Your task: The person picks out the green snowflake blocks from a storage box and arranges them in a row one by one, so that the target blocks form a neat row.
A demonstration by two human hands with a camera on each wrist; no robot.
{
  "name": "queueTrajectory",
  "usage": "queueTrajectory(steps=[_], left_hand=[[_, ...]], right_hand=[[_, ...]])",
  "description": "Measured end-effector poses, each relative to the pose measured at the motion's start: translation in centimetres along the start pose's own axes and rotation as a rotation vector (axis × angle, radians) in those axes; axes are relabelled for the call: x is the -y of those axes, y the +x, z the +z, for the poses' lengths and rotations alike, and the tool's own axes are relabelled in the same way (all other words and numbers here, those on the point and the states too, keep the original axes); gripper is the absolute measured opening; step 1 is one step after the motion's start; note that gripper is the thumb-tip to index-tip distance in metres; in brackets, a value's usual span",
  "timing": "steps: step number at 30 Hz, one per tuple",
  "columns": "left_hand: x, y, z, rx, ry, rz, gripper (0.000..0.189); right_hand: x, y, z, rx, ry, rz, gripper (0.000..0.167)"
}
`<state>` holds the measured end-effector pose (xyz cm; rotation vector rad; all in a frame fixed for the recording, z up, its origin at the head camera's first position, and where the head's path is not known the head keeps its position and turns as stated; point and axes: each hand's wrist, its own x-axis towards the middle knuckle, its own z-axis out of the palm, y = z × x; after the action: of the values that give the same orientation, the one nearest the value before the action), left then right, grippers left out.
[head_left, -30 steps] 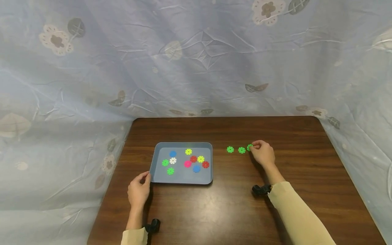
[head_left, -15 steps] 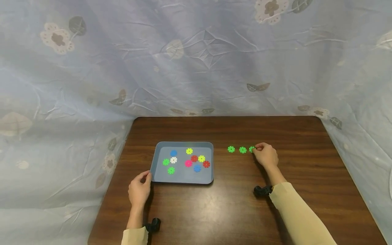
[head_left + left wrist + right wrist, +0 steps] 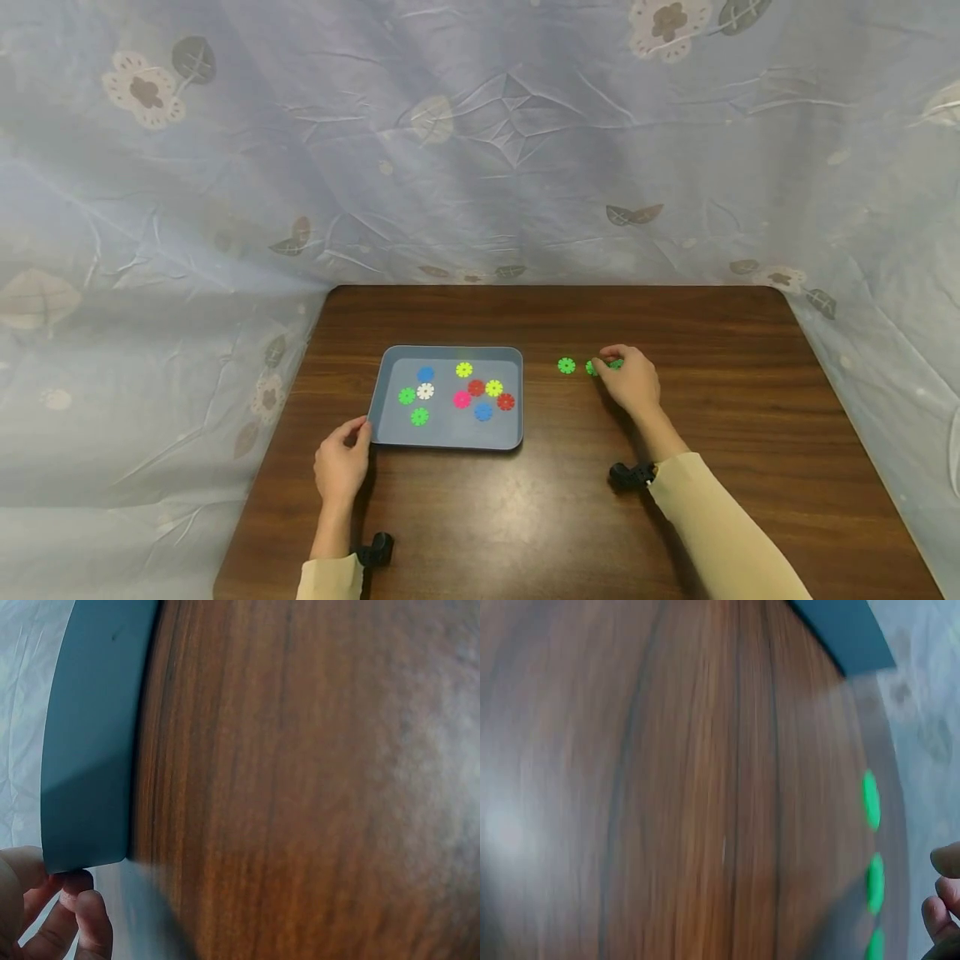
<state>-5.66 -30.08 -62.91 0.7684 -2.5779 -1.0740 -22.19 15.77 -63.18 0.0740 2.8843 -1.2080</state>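
Note:
At the near left corner of the grey tray (image 3: 450, 438), my left hand (image 3: 341, 468) grips the rim between thumb and fingers. The left wrist view shows the fingers (image 3: 94, 922) curled at the tray's end wall (image 3: 90, 750). My right hand (image 3: 632, 385) hovers over the row of green notched discs to the right of the tray, with nothing seen between its fingers. A left disc (image 3: 566, 365) lies in full view. The middle disc (image 3: 591, 367) and the right disc (image 3: 617, 364) are partly hidden by the hand. All three discs (image 3: 875, 883) appear in the right wrist view.
Several loose notched discs lie in the tray: green (image 3: 419, 417), white (image 3: 425, 391), blue (image 3: 483, 412), yellow (image 3: 464, 369), red (image 3: 506, 402) and pink (image 3: 462, 400). A brown wooden table (image 3: 570, 517) carries everything. Patterned cloth (image 3: 480, 167) hangs behind it.
My right hand first set the right-hand green disc lower, in line with the other two. It has since let go and moved left towards the middle disc. The left hand stays put.

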Motion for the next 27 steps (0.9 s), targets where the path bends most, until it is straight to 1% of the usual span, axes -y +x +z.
queueTrajectory(steps=[5,8,10,13,18,23,27], left_hand=[[0.1,0.0,-0.1,0.002,-0.005,0.001,0.025],[0.2,0.0,0.0,0.000,-0.004,0.010,0.025],[0.3,0.1,0.1,-0.003,0.003,0.013,0.025],[0.3,0.2,0.2,-0.004,0.009,0.009,0.026],[0.3,0.3,0.1,0.004,-0.002,0.003,0.026],[0.4,0.2,0.0,-0.008,-0.005,0.010,0.024],[0.6,0.3,0.1,-0.008,-0.013,0.024,0.023]], right_hand=[[3.3,-0.8,2.5,0.018,0.017,-0.136,0.033],[5.3,-1.4,4.1,0.032,0.019,-0.196,0.031],[6.6,-1.8,5.1,0.045,0.016,-0.221,0.030],[8.7,-2.4,6.4,0.092,0.036,-0.252,0.029],[11.8,-3.3,8.7,0.169,0.032,-0.306,0.028],[14.1,-3.9,11.2,0.232,0.026,-0.363,0.027],[15.4,-4.2,13.2,0.275,-0.004,-0.418,0.025]])
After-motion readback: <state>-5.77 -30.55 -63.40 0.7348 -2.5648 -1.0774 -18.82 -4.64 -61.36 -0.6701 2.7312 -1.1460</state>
